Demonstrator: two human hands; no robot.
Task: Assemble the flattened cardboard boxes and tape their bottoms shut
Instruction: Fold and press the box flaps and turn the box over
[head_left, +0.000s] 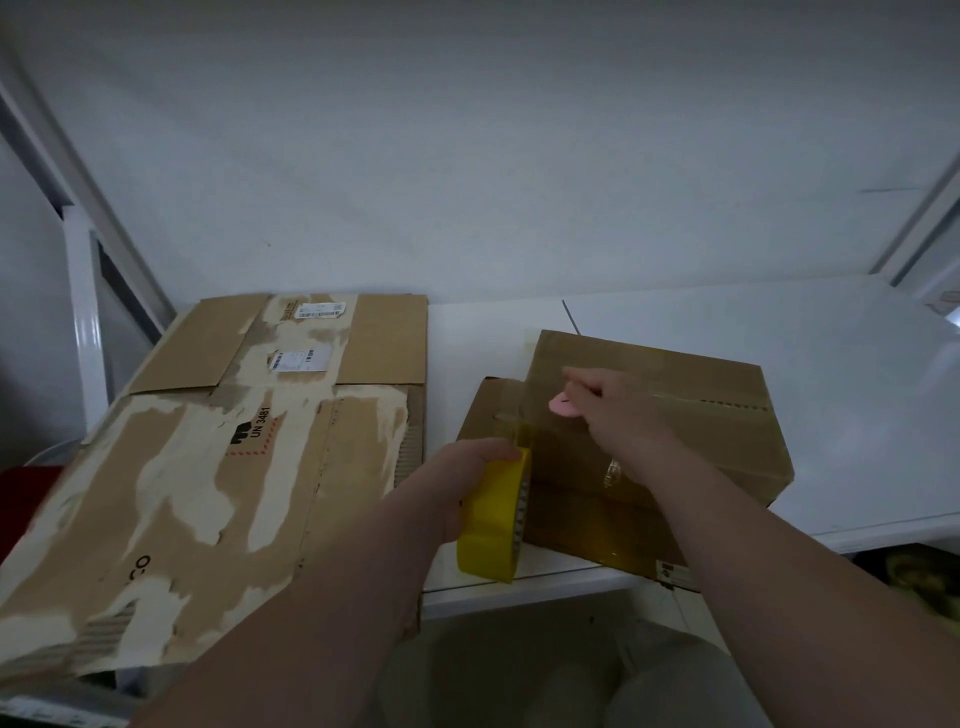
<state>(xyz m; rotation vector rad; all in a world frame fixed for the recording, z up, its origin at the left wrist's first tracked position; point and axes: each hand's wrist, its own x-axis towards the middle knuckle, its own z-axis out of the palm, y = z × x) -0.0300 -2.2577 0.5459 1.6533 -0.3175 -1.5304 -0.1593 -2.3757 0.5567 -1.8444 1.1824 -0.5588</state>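
Head: two flattened boxes (208, 493), one box (675, 410), one roll (493, 525)

Both our bare forearms reach forward from the lower edge. Our left hand (470, 480) curls round a yellow tape roll (493, 525); our right hand (618, 415), farther forward, pinches a small pink object (561, 404), one finger extended.

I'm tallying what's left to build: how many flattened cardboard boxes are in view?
2. The torn flat box marked UN 3481 lies at the near left; the labelled flat box lies behind it, by the wall. Others may be hidden underneath.
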